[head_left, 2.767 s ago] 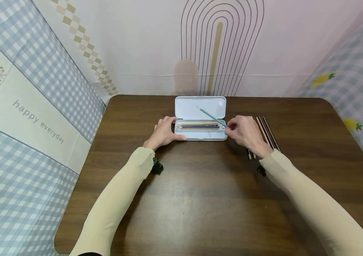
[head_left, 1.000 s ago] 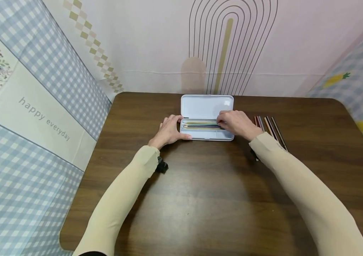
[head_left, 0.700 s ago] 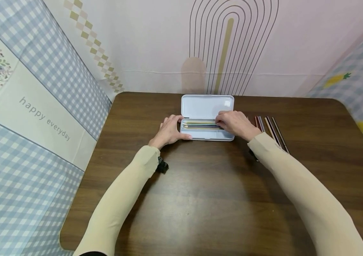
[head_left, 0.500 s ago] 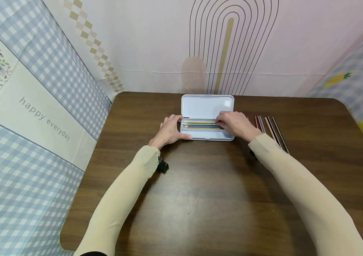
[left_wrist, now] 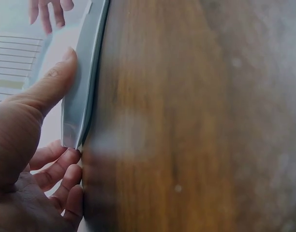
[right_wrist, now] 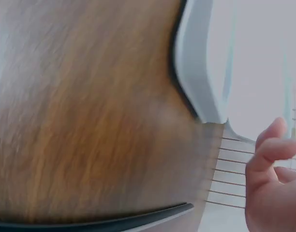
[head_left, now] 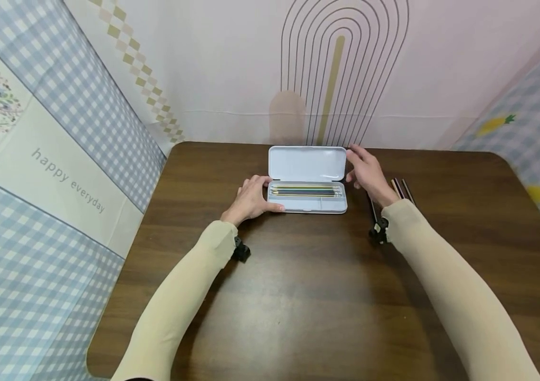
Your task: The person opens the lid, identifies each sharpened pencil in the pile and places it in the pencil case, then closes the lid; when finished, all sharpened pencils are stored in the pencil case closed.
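Observation:
A pale pencil case (head_left: 332, 205) stands on the table with its lid (head_left: 305, 163) up. Several pencils (head_left: 305, 190) lie side by side in its back compartment. My left hand (head_left: 251, 200) holds the case's left end, thumb on the front rim and fingers round the end; the left wrist view shows the thumb over the case's wall (left_wrist: 82, 92). At the lid's right edge is my right hand (head_left: 367, 172), with nothing in its grasp. In the right wrist view its bent fingers (right_wrist: 266, 157) are at the lid's corner; whether they touch it I cannot tell.
More pencils (head_left: 408, 191) lie on the brown table (head_left: 298, 275) right of the case, partly hidden by my right hand and sleeve. One dark pencil (right_wrist: 138, 220) crosses the bottom of the right wrist view. A patterned cloth (head_left: 222, 69) hangs behind the table.
The right hand brought a teal pencil over the case, lowered it among the others and let it go. It has since moved back and right to the lid's edge. The left hand stayed put.

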The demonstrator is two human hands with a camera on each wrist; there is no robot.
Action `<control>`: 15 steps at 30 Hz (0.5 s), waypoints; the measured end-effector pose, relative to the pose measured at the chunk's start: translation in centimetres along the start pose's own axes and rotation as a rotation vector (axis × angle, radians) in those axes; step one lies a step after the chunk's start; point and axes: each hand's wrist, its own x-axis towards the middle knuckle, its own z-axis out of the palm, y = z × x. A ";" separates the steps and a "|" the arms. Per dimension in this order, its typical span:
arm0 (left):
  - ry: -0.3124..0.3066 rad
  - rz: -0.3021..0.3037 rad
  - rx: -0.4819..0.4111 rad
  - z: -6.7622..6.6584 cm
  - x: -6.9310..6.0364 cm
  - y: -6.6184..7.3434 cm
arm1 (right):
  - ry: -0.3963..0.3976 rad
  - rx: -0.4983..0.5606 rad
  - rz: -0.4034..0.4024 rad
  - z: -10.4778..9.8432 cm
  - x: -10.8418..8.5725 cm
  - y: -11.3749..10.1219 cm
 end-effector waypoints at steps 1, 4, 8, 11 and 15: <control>-0.001 0.001 0.000 0.0 0.0 0.0 | -0.020 0.045 0.028 -0.2 0.0 -0.1; -0.004 0.000 0.005 -0.1 -0.1 0.1 | -0.084 0.121 0.076 -0.7 -0.1 -0.2; -0.007 -0.003 0.007 0.0 0.0 0.1 | -0.158 0.191 0.114 -1.9 -0.5 -0.2; -0.003 -0.005 -0.002 0.0 0.0 0.1 | -0.170 0.201 0.124 -2.6 -0.9 -0.1; 0.001 -0.012 -0.027 0.2 0.0 -0.1 | -0.143 0.170 0.138 -2.6 -1.8 0.4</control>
